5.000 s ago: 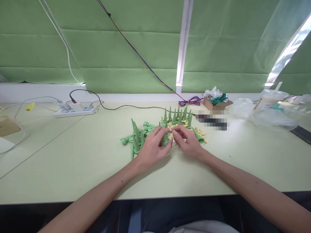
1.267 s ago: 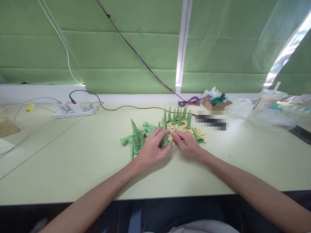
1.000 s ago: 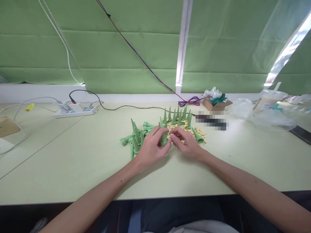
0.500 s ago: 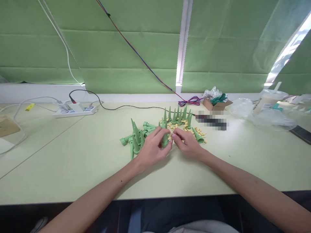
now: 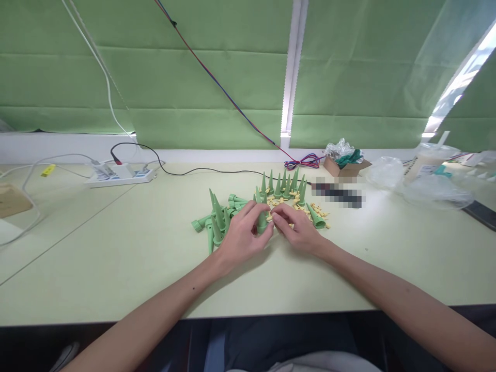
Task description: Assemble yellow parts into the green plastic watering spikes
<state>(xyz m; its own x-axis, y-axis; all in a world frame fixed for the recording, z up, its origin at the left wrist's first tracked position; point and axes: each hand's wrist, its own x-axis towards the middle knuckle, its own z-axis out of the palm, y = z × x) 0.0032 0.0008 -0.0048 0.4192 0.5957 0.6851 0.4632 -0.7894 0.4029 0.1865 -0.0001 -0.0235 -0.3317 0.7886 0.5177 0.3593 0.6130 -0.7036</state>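
My left hand (image 5: 245,233) curls its thumb and fingers around a green plastic spike (image 5: 261,222), which stands upright with its wide end on the table. Close against its right side, my right hand (image 5: 297,231) has thumb and forefinger pinched together; whatever is between those fingertips is too small or hidden to make out. Small yellow plastic pieces (image 5: 318,211) lie scattered behind and beside my right hand. One green spike (image 5: 316,218) lies tilted among them, its open end toward me. Several more upright spikes (image 5: 287,188) stand in a group behind my hands.
Left of my left hand is a pile of green spikes (image 5: 200,223), some upright, some lying. A black cable (image 5: 201,169) runs from a power strip (image 5: 120,178) along the back. Toward the right are a small cardboard box (image 5: 346,168), a plastic cup (image 5: 422,163) and a phone (image 5: 480,214).
My left hand and the spike in it have shifted very slightly left. My right hand follows by a small amount, still pinched. The other pieces stay put.
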